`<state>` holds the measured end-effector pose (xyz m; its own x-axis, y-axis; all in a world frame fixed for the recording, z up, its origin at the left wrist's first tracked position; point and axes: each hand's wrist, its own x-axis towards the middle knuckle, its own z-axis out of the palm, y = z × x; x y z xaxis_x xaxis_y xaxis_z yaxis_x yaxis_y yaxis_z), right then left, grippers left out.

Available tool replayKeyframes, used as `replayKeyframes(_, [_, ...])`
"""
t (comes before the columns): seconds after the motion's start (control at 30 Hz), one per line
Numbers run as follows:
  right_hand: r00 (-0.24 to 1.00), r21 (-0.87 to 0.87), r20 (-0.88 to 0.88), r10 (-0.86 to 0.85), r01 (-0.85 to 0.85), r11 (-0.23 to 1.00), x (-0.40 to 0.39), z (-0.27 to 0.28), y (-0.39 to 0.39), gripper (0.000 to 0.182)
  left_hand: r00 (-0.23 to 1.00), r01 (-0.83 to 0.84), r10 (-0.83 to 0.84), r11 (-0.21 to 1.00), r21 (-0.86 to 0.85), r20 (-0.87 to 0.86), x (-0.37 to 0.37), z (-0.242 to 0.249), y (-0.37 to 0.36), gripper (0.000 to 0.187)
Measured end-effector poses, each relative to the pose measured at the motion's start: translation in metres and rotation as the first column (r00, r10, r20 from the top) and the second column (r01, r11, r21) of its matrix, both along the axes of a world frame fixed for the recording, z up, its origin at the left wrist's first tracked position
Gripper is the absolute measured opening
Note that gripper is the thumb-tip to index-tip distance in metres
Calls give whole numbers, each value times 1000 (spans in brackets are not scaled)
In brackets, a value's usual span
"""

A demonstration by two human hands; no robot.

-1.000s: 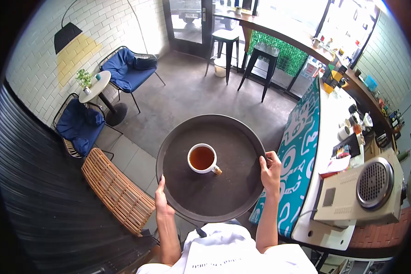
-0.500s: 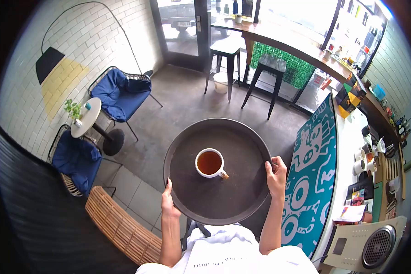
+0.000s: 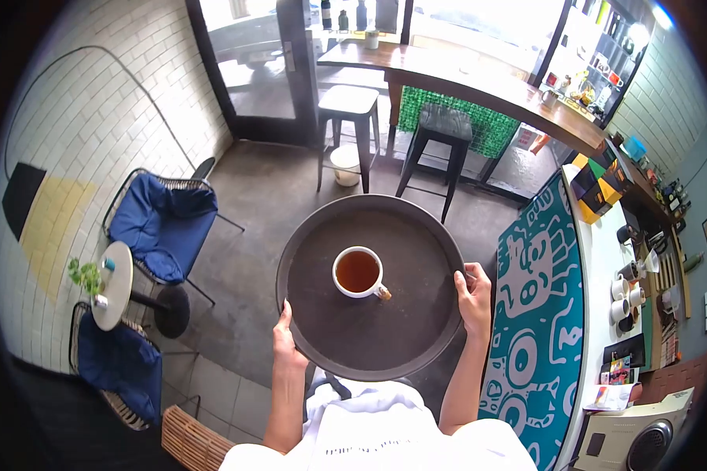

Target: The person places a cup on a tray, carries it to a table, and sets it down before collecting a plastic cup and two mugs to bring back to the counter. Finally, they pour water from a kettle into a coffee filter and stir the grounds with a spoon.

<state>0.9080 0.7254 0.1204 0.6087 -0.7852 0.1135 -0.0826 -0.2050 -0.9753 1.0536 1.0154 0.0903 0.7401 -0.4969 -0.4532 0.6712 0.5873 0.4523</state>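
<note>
Apart, the left hand (image 3: 287, 345) and right hand (image 3: 475, 304) clamp opposite sides of the tray (image 3: 369, 337), thumbs (image 3: 460, 284) forward, cup (image 3: 358, 272) between them.

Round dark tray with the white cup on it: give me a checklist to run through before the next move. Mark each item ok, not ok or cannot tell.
1. Bare left hand on the round dark tray: ok, gripping its left edge.
2. Bare right hand on the tray: ok, gripping the right edge, thumb over the rim.
3. White round-rimmed cup upright: ok, standing on the tray away from its rim.
4. Clear reddish-brown liquid safe from spilling: cannot tell; it is inside the cup, but its depth below the brim is unclear.
5. Small light-brown piece by the cup's handle fixed: cannot tell.
</note>
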Motion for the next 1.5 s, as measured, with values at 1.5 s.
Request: replayKeyframes(1.5, [981,57,-155,120,-112,992,449,60,-363,23,947,319,-320,945,-75,-2,474,-9,-470,42])
